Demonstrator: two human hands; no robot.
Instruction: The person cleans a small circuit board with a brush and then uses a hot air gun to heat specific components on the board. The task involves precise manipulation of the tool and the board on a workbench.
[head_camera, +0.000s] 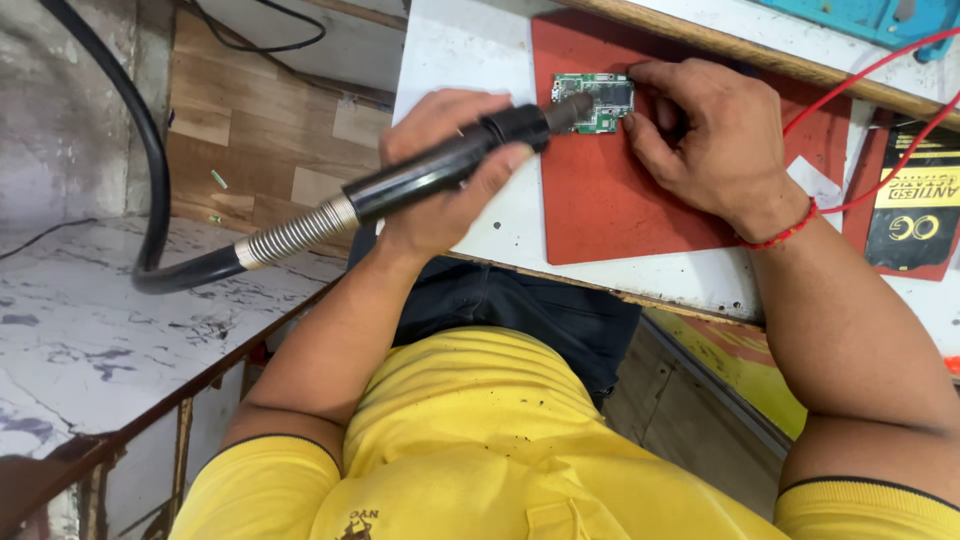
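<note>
Gripping one black hot-air handpiece (440, 170) by its barrel, the left hand (440, 165) was closed, nozzle just over one green circuit board (597, 102). The right hand (705, 130) pinched the board's right edge against one red mat (640, 210) on the tabletop (470, 50). Board judged light, thin, fragile; best held by its edges.

Left hand (445, 170), centre of frame: fingers curled in a closed grip, forearm running down to lower left. Right hand (705, 135), upper right: palm down, fingertips bent and pinching; forearm exits lower right.
</note>
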